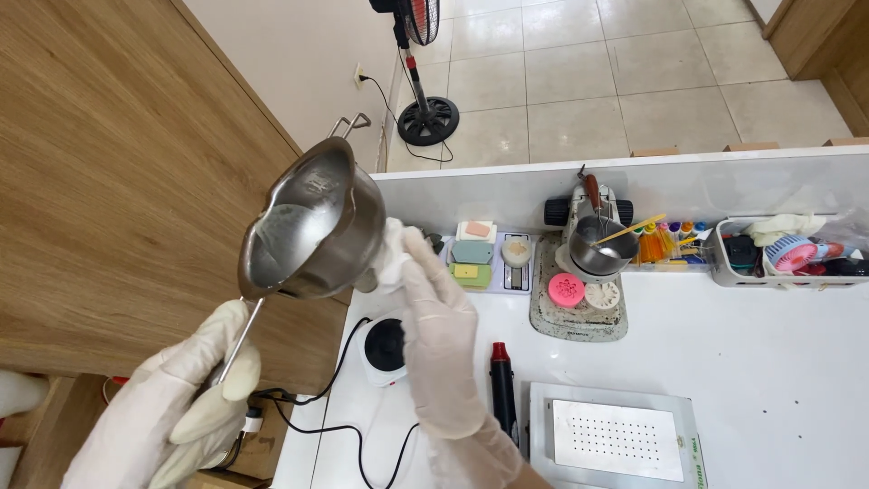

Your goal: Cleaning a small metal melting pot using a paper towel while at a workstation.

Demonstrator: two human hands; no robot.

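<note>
So the left hand [186, 398], gloved, has its fingers wrapped round the thin wire handle [237, 342] of a small steel pouring pot [312, 222], holding it up tilted off the left edge of the white surface [778, 362], in front of the wood panel [109, 181]. Right hand [441, 321], gloved too, has its fingers pressed against a white wipe [389, 254] held on the pot's outer wall. Under that, near the left edge of the surface, sits a little round hot plate [385, 349] with a black cord, then a black and red tool [502, 389] lying flat and a white perforated plate [617, 439] by the near edge. Toward the far edge there's a second steel pot [599, 249] on a speckled mat [579, 317], with a pink round mould [567, 290] just beside it.
</note>
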